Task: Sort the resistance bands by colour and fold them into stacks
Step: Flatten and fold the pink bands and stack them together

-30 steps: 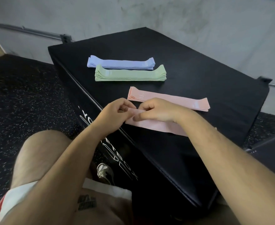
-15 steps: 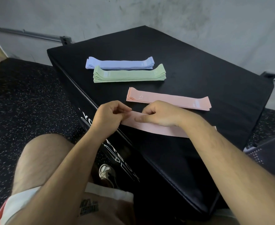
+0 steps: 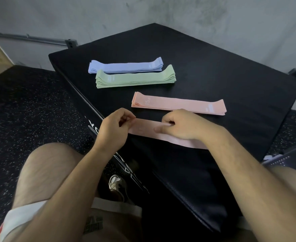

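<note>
A pink resistance band (image 3: 144, 129) lies flat near the front edge of the black padded box (image 3: 213, 81). My left hand (image 3: 113, 128) pinches its left end at the box's edge. My right hand (image 3: 182, 125) holds the band further right, thumb lying along its top and fingers curled over its far edge; my right forearm hides the band's right end. Just behind lies a flat stack of pink bands (image 3: 178, 104). Further back are a stack of green bands (image 3: 135, 77) and a stack of lavender bands (image 3: 124, 66).
The box stands on speckled black rubber flooring (image 3: 30, 110) in front of a grey wall. My knees and a shoe (image 3: 116, 186) are below the box's front edge. A dark perforated object (image 3: 286, 157) sits at the right.
My hands have drawn apart along the pink band, the left toward the box's edge and the right further right, so more of the band now shows between them.
</note>
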